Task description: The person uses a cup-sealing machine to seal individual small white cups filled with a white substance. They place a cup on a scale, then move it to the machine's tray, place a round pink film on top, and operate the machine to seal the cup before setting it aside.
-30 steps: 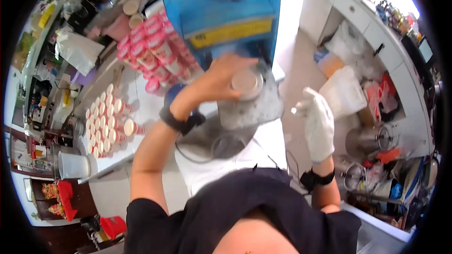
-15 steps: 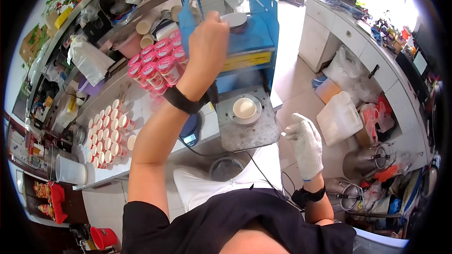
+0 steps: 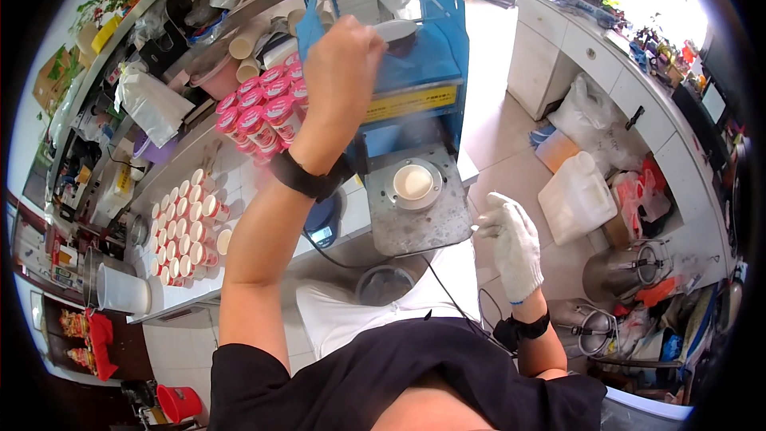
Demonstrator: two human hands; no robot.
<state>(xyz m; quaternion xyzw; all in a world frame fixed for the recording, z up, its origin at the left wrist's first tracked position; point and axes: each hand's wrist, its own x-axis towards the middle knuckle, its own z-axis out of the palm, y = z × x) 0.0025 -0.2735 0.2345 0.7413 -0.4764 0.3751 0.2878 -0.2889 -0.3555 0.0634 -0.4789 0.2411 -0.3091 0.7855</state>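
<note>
Two hands, apart: the left hand [image 3: 345, 60] is raised and closed in a fist atop the blue sealing machine [image 3: 415, 72], what it grips hidden; the gloved right hand [image 3: 515, 243] hangs half-curled, empty, just beside the metal tray [image 3: 419, 219] holding a white cup [image 3: 413, 182]; rows of pink-and-white cups [image 3: 187, 219] cover the tiled counter [image 3: 239, 175]; white cabinets [image 3: 574, 56] line the tiled floor [image 3: 511, 152].

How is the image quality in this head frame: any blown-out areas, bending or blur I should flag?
Head view: daylight at the upper right washes out the white counter; fisheye bends the left shelf edges and blackens the corners; the raised left hand looks slightly soft, while the cup on the sealing machine's plate and the gloved right hand are sharp.
</note>
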